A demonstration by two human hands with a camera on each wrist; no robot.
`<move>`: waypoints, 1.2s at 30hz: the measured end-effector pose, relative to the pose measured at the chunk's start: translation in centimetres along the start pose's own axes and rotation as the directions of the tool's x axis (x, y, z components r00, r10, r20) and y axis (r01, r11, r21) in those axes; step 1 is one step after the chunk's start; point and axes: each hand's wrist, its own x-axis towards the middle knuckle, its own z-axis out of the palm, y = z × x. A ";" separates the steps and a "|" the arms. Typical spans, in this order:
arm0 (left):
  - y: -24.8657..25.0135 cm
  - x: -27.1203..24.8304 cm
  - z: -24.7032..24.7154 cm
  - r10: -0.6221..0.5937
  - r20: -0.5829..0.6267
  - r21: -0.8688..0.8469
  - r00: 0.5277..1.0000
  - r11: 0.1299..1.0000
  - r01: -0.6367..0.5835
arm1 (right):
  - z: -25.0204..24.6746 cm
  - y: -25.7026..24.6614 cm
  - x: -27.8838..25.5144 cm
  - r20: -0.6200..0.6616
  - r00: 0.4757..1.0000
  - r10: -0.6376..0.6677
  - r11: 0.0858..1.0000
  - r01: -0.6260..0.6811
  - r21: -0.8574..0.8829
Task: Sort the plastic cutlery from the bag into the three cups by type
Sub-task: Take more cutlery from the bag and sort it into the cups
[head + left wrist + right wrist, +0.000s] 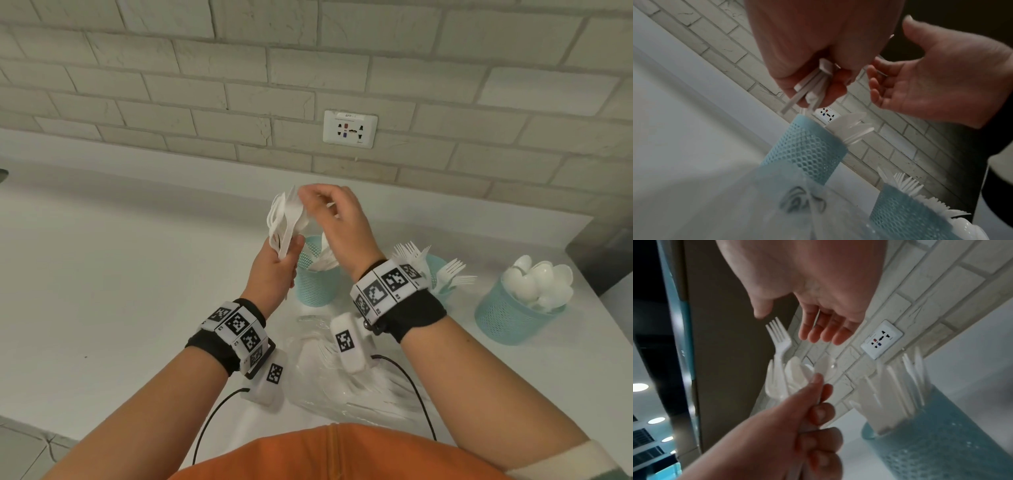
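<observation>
The left hand (274, 270) is gripping a bunch of white cutlery (286, 219) by the handles above the knife cup (315, 281). The right hand (342, 226) is hovering over the bunch's tips, fingers loosely curved and empty. The clear bag (342, 383) is lying on the bench (120, 274) beneath the wrists.

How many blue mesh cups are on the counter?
3: the knife cup just beyond the left hand, the fork cup partly hidden behind the right wrist, and the spoon cup at far right.
</observation>
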 end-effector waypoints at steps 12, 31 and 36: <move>0.9 -0.2 0.8 0.092 -0.084 0.310 0.992 0.949 -0.062 | -1.6 -1.6 -1.2 -0.112 0.993 -0.023 0.993 0.035 0.114; 4.1 -1.9 6.7 0.162 0.085 0.385 0.983 0.905 -0.182 | -12.0 -2.5 -3.0 -0.497 0.866 0.049 0.998 -0.018 0.067; 4.8 -2.2 8.4 0.185 0.176 0.334 0.967 0.913 -0.235 | -14.7 0.3 -4.7 -0.485 0.874 0.019 0.911 -0.215 -0.353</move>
